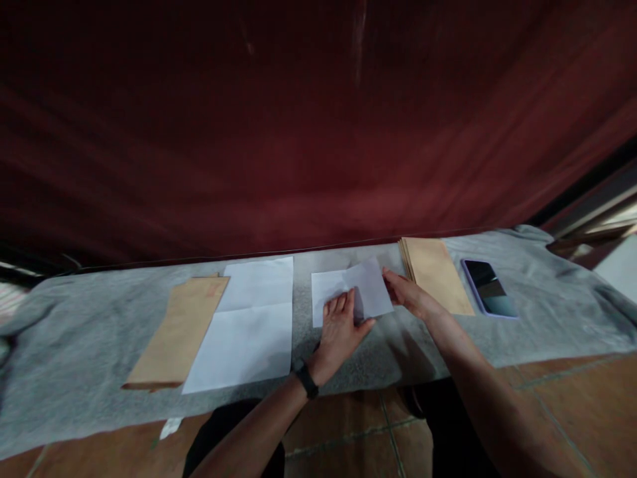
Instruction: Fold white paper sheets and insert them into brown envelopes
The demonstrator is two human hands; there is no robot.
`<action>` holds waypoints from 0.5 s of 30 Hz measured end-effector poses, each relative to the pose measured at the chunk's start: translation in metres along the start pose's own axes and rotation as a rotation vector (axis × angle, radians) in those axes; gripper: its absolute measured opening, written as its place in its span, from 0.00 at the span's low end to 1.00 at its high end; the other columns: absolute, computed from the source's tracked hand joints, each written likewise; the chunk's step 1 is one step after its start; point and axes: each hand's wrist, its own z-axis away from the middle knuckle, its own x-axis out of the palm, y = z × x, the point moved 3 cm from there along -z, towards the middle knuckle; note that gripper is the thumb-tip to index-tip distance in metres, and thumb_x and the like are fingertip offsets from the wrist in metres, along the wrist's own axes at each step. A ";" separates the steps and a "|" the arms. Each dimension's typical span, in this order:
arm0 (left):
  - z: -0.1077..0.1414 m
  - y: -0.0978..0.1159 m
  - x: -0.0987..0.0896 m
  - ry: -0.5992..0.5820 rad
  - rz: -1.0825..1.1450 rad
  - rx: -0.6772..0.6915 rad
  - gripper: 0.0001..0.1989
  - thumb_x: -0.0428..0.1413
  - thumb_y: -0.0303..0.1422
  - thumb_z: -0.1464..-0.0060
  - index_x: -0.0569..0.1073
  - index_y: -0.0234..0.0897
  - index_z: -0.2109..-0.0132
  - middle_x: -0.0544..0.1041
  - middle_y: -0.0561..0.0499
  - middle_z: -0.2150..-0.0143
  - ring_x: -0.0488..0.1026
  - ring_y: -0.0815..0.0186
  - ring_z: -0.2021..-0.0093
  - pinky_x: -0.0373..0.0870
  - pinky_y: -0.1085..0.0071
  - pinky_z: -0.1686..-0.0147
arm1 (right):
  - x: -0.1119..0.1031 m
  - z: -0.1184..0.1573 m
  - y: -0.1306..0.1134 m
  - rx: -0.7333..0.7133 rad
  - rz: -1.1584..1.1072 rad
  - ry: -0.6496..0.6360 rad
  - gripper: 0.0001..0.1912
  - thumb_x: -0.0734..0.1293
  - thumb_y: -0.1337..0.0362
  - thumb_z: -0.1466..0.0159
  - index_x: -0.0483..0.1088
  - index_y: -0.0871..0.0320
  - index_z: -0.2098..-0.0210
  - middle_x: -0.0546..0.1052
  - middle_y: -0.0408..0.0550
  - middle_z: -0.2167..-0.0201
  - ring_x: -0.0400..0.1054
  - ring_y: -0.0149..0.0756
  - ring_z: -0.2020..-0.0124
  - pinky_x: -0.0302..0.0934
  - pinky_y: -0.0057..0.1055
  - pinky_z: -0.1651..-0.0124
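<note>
In the head view, the paper is lying on the grey surface, its right part rising, between the large sheet and the brown stack. The left hand is resting on it, grip spread; the right hand seems to be pinching the raised right edge. If the left hand is pressing too lightly, the paper could be slipping and creasing crookedly; an outward swing of the right hand could be nudging the nearby stack.
</note>
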 end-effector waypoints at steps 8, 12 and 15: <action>-0.006 0.003 -0.001 -0.005 0.180 -0.051 0.41 0.60 0.44 0.40 0.54 0.32 0.28 0.71 0.35 0.36 0.69 0.47 0.37 0.68 0.51 0.39 | 0.015 -0.004 -0.007 0.010 -0.037 -0.048 0.38 0.44 0.40 0.28 0.74 0.60 0.52 0.81 0.56 0.64 0.76 0.42 0.64 0.68 0.33 0.63; -0.007 0.003 -0.006 0.001 0.404 -0.087 0.49 0.63 0.45 0.44 0.46 0.37 0.25 0.68 0.36 0.34 0.68 0.47 0.36 0.68 0.50 0.38 | 0.018 -0.009 -0.005 -0.046 -0.098 -0.084 0.37 0.48 0.37 0.29 0.74 0.58 0.55 0.81 0.56 0.63 0.74 0.40 0.66 0.67 0.30 0.68; -0.006 0.003 -0.010 0.003 0.552 -0.109 0.54 0.65 0.45 0.46 0.42 0.41 0.25 0.64 0.37 0.31 0.65 0.48 0.33 0.65 0.50 0.36 | 0.023 -0.010 -0.001 -0.058 -0.222 -0.116 0.31 0.54 0.39 0.29 0.75 0.58 0.58 0.80 0.55 0.65 0.72 0.37 0.70 0.66 0.29 0.71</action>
